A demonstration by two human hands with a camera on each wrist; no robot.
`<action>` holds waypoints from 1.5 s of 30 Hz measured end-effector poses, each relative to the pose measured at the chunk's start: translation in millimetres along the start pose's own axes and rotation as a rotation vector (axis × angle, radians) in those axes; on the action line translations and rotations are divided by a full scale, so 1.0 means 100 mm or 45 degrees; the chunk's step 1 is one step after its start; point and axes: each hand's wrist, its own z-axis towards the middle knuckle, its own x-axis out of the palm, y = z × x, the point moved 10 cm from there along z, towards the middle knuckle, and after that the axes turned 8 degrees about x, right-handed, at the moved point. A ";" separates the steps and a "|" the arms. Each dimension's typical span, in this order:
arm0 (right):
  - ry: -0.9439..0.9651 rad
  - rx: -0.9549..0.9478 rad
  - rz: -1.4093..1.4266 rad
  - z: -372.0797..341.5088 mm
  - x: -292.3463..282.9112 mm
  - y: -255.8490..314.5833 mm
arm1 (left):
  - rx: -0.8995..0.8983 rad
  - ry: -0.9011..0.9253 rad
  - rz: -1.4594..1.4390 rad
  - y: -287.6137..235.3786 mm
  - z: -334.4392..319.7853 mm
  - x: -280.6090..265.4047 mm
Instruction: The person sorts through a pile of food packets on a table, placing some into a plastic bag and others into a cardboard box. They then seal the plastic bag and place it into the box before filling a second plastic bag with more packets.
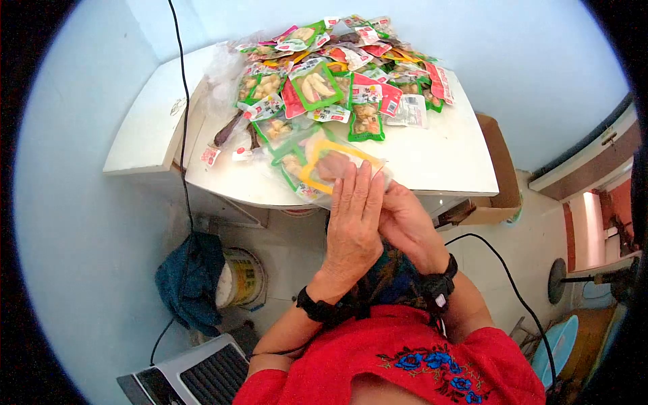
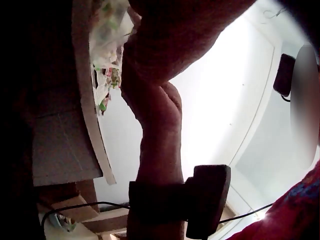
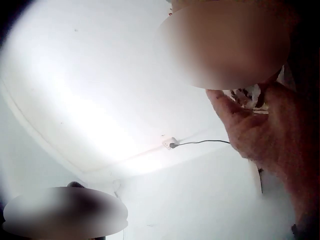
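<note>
A clear plastic bag (image 1: 386, 169) with several snack packets inside lies at the table's front edge. A yellow-bordered packet (image 1: 331, 165) with a brownish piece shows through it, beside green-bordered ones. My left hand (image 1: 354, 226) lies across the bag's near end, its fingers straight and side by side, pressing on the plastic. At the bag's right corner my right hand (image 1: 408, 226) pinches the edge with bent fingers; its fingertips are partly hidden behind the left hand. In the left wrist view, the right hand (image 2: 155, 105) appears dark beyond the left one.
A heap of snack packets (image 1: 317, 88) covers the back of the white table (image 1: 445, 158). Crumpled clear plastic (image 1: 226, 74) lies at its left. A black cable (image 1: 182, 115) hangs down on the left. Below stand a bucket (image 1: 243, 277) and, at right, a cardboard box (image 1: 496, 169).
</note>
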 end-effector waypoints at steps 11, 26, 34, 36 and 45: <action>0.176 0.097 -0.055 0.45 -0.19 -0.32 | 0.058 0.123 -0.069 0.02 0.02 0.02; -0.228 -0.017 -0.503 0.39 -0.11 -0.23 | -0.634 -0.212 -0.093 0.94 -0.45 -0.26; -0.259 -0.089 -0.889 0.30 -0.20 -0.05 | -0.535 -0.148 0.043 0.97 -0.38 -0.23; -0.280 -0.228 -0.769 0.30 -0.28 0.02 | -0.531 -0.151 0.028 1.00 -0.37 -0.23; -0.473 -0.426 -0.606 0.27 -0.40 0.06 | -0.419 -0.047 0.136 1.07 -0.24 -0.19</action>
